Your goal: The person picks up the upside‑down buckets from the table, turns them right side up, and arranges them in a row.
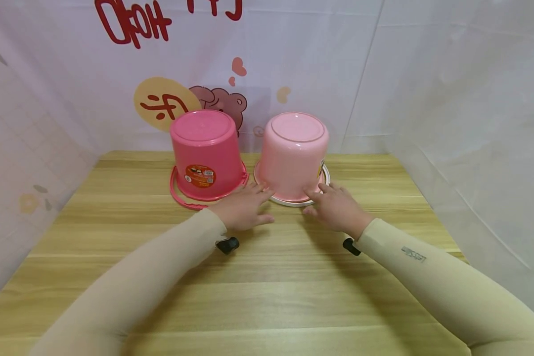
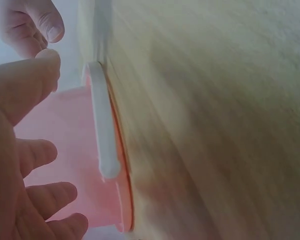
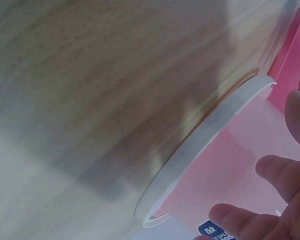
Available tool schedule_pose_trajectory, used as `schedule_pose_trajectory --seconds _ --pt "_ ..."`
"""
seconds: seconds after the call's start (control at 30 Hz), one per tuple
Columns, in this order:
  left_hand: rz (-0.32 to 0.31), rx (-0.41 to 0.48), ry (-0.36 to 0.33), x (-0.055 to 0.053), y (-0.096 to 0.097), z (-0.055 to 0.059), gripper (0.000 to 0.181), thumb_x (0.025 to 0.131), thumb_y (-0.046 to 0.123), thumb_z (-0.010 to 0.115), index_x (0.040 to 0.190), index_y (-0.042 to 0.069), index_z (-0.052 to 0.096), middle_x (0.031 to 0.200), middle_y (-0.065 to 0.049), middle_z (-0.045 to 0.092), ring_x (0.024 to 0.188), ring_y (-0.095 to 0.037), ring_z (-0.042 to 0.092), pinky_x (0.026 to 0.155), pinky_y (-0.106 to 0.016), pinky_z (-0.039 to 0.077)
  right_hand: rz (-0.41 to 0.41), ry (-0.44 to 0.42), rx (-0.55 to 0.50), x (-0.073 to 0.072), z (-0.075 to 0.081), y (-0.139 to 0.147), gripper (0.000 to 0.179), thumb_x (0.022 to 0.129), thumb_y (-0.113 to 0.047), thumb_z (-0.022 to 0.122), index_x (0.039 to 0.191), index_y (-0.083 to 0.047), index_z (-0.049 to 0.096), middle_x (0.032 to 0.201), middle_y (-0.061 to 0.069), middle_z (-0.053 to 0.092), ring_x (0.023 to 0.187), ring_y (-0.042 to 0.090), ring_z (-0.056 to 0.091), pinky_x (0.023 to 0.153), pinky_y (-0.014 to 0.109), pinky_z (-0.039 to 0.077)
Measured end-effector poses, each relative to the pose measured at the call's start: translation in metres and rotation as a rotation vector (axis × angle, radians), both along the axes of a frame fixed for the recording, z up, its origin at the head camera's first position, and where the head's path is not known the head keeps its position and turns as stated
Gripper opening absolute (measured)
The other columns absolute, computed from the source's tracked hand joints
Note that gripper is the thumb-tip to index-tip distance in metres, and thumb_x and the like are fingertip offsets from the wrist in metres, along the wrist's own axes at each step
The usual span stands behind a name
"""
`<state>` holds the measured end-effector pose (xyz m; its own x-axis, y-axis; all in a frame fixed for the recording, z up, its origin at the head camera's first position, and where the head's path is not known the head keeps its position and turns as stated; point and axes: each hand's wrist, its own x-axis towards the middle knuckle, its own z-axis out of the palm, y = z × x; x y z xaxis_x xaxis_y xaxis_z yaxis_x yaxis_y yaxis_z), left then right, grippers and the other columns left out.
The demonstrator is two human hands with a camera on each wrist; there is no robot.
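Observation:
Two buckets stand upside down side by side near the table's back edge. The light pink bucket (image 1: 293,158) has a white handle (image 2: 104,120) lying round its rim. To its left is the deep pink bucket (image 1: 206,158), with a round orange label and its pink handle on the table. My left hand (image 1: 244,205) hovers in front of the gap between them, fingers spread toward the light pink one. On the other side, my right hand (image 1: 335,207) reaches toward the light pink bucket's right front with fingers apart. Whether any fingertip touches it, I cannot tell.
The wooden table (image 1: 267,296) spreads out in front of the buckets. A white printed curtain (image 1: 329,59) with red writing and a cartoon bear hangs behind them. Pale sheets also hang along the left and right sides.

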<state>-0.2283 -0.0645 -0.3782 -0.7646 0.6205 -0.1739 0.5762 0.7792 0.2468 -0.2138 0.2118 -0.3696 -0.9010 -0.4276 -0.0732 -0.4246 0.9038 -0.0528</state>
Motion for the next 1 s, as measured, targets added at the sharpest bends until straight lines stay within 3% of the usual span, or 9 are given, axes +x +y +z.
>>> schedule_pose_trajectory --seconds 0.27,1.0 --pt "0.010 0.009 -0.017 -0.004 0.004 -0.004 0.084 0.102 0.058 0.061 0.167 0.015 0.031 0.176 -0.015 0.020 0.164 -0.040 0.015 0.133 -0.056 0.011 -0.002 -0.006 0.031 -0.003 -0.003 0.002 0.061 0.105 -0.044 0.061 0.160 -0.020 0.048 0.155 0.028 0.053 0.143 0.061 0.043 0.114 0.074 0.038" --pt "0.034 -0.001 -0.017 -0.011 0.004 -0.014 0.087 0.102 0.060 0.060 0.168 0.016 0.026 0.177 -0.012 0.016 0.164 -0.039 0.014 0.134 -0.055 0.010 0.031 -0.008 0.033 -0.008 -0.009 -0.002 0.062 0.102 -0.046 0.066 0.156 -0.019 0.053 0.155 0.032 0.050 0.138 0.060 0.049 0.111 0.071 0.042"
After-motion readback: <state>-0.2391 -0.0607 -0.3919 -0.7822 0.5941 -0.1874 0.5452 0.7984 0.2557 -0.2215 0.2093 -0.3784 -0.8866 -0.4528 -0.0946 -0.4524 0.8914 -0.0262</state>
